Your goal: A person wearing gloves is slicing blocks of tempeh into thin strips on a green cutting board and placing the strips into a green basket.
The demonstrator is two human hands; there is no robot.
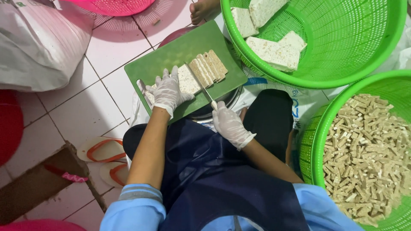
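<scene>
Right hand [229, 123], gloved, sat nearest body, fingers wrapped tight on knife [200, 84] handle. Blade ran up-left from fist, edge set across tempeh block [187, 80], apparently partway into cut. Left hand [168, 90], gloved, fingers spread flat, pressed block's left end, just beside blade. Cut slices [209, 67] leaned right of blade. All lay on green cutting board [171, 53]. Farther off, green basket [376, 55] held whole blocks; right basket [314, 141] held small sticks.
</scene>
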